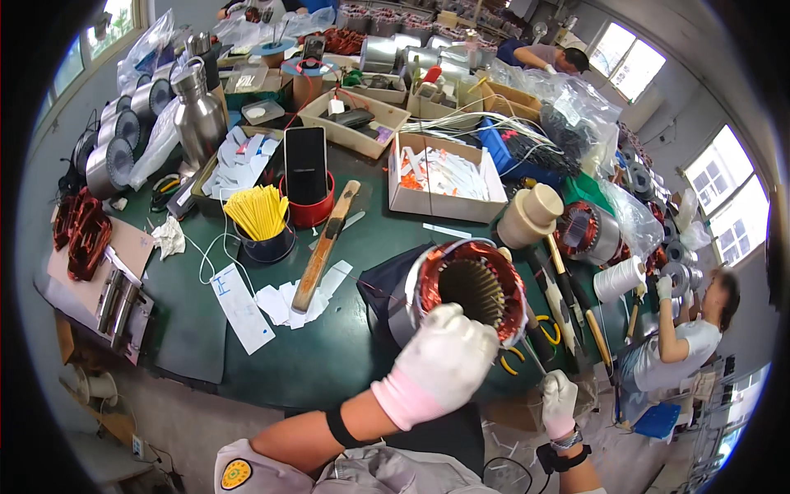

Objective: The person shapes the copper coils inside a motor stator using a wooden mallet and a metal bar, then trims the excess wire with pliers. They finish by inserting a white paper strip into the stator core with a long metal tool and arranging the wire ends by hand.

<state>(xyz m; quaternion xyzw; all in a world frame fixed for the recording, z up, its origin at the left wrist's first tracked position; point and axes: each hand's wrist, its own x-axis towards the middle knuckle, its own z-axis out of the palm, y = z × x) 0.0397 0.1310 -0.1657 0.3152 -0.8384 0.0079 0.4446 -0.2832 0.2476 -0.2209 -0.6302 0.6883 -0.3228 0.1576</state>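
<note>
A motor stator [409, 284] with copper windings lies on the table, its slotted bore facing up toward me. My left hand [440, 362], in a white and pink glove, is closed over the near rim of the stator; its fingertips are partly hidden. To the right, my gloved right hand [559, 403] is closed around a thin metal rod-like tool [535, 359], whose handle is hidden in the fist. The tool's upper end points at the right side of the windings. Yellow-handled pliers [550, 329] lie beside the stator.
On the green table [255, 375] are a wooden stick [325, 247], a cup of yellow strips [257, 216], a phone [305, 169] in a red holder and a box of white slips [448, 203]. Wooden cylinders [527, 218] stand behind the stator. A co-worker [679, 337] works at right.
</note>
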